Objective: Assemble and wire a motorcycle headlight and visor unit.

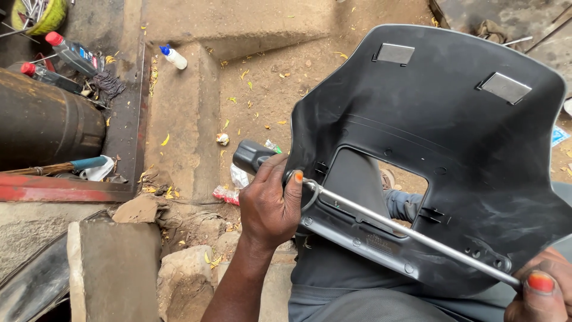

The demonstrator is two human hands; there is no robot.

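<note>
A large black plastic panel (453, 137) with two grey pads and a rectangular cut-out rests on my lap, its inner side up. My left hand (271, 203) is shut on the black handle of a long screwdriver (381, 220). Its metal shaft runs diagonally across the panel's lower edge toward the bottom right. There my right hand (539, 292) pinches the shaft's tip next to a small hole in the panel; only a few fingers show at the frame's corner.
Sandy ground with litter and a concrete step (185, 107) lie ahead. A white bottle with a blue cap (173, 57) lies on the step. Two red-capped bottles (71, 53), a dark drum (47, 125) and a broom (59, 168) sit at left. Stones (185, 262) are near my knee.
</note>
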